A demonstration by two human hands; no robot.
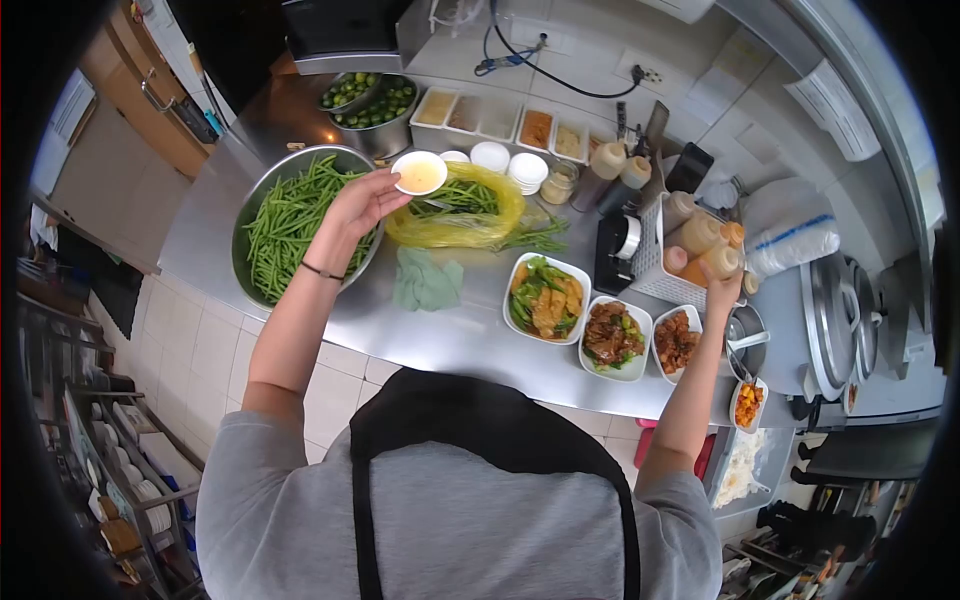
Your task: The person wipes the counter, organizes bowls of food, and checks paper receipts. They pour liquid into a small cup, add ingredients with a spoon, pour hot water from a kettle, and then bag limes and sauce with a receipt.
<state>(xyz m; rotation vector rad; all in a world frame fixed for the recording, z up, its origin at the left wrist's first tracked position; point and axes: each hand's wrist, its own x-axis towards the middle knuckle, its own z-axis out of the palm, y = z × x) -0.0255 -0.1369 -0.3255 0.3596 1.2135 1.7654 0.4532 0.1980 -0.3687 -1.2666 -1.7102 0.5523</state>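
Note:
My left hand point(365, 203) grips a small white sauce bowl point(418, 173) with pale yellow liquid in it, above the counter. Below it are a yellow plastic bag point(450, 232) of greens and a large metal bowl point(377, 243) of green beans point(290, 225). At the right, my right hand point(722, 292) is closed around a squeeze bottle point(721, 262) at the white plastic basket point(652, 262); my fingers partly hide it. Other squeeze bottles point(700, 232) stand in that basket. Near my right forearm sits a white bowl of browned meat pieces point(677, 341).
Two more filled dishes, a noodle dish point(547, 298) and sliced meat with greens point(613, 333), line the front edge. A green cloth point(427, 279) lies mid-counter. Behind are seasoning tubs point(497, 120), stacked white bowls point(527, 170) and pots of green citrus point(375, 110). Large lidded pots point(828, 320) stand right.

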